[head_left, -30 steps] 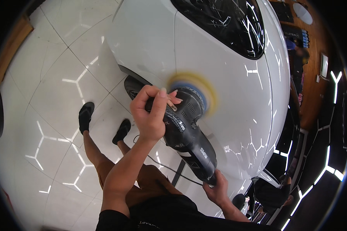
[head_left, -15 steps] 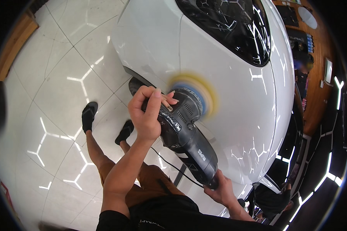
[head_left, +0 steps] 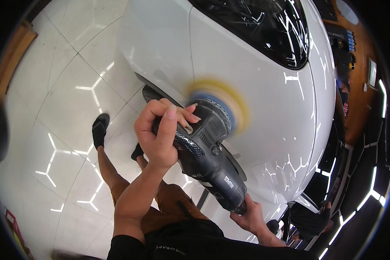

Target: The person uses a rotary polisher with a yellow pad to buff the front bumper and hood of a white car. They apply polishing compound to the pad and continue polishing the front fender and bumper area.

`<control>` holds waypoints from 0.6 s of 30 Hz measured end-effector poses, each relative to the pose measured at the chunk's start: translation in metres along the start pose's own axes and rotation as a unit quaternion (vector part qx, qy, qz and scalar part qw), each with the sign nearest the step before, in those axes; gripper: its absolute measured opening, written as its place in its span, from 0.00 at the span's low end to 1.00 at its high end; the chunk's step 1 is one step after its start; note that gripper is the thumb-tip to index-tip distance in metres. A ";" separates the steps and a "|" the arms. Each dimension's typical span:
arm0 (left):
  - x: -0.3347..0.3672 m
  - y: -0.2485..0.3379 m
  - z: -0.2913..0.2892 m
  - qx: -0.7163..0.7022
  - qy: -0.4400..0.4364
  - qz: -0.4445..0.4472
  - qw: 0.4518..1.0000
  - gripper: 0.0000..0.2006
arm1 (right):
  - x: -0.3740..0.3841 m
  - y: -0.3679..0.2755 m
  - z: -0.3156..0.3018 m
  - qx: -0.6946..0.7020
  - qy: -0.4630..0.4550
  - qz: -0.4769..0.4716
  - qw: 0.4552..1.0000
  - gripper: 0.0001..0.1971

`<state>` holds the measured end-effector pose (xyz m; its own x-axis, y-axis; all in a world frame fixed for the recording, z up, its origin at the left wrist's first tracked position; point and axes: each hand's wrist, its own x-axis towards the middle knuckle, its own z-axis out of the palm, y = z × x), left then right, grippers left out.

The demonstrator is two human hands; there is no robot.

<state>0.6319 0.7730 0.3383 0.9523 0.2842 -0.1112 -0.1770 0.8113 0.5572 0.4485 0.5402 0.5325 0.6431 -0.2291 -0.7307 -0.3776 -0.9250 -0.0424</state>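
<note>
A black electric polisher (head_left: 214, 167) lies slantwise against a white car's curved body panel (head_left: 264, 104). Its round pad (head_left: 242, 102), blue and cream with a yellow rim, is blurred by spinning and meets the paint. My left hand (head_left: 158, 132) is closed around the front of the tool near the head, thumb on top and some fingertips showing past it. Around the rear end of the polisher body, my right hand (head_left: 250, 215) is wrapped, its fingers partly hidden beneath.
Dark glossy glass (head_left: 264, 32) is set into the panel at the top. A seam runs down the car's right side. Another person in dark clothing (head_left: 307, 221) is at lower right. Wooden shelving (head_left: 364, 56) with supplies lines the right. Pale tiled floor (head_left: 60, 130) spreads on the left.
The view has shifted slightly over the car. My left hand and the polisher's front have moved a little left in the picture; the pad still spins on the panel. Both hands keep their hold.
</note>
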 end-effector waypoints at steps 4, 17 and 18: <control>-0.004 -0.005 -0.003 -0.001 -0.003 -0.004 1.000 0.10 | -0.002 0.006 0.005 0.000 -0.006 0.012 1.000 0.31; -0.007 -0.009 0.000 0.021 -0.028 -0.013 0.999 0.10 | -0.007 0.007 0.007 0.005 0.017 0.020 1.000 0.27; -0.007 -0.010 -0.001 0.016 -0.020 -0.005 1.000 0.10 | -0.008 0.007 0.007 0.008 0.023 0.016 1.000 0.27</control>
<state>0.6271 0.7640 0.3327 0.9631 0.2558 -0.0841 -0.1608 0.7969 0.5822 0.4362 0.5376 0.5329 0.6605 -0.2723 -0.6997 -0.4088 -0.9121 -0.0311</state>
